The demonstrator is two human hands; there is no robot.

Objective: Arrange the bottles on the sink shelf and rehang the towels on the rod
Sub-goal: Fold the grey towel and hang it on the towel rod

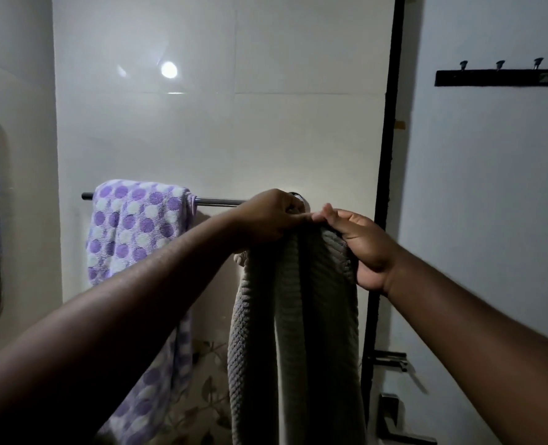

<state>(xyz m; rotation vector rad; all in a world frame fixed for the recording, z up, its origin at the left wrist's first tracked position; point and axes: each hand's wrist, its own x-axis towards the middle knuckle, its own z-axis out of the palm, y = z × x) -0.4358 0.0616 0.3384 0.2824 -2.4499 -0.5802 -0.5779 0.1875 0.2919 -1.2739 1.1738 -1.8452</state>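
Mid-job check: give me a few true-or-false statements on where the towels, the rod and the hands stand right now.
1. The purple dotted towel hangs over the rod. True.
2. The purple dotted towel sits at the rod's right end. False: it sits at the left end.
3. The left hand and the right hand both grip the top of the grey towel. True.
4. The grey towel hangs from the hook rack on the right wall. False: it is held up by the rod's right end, well apart from the hook rack.
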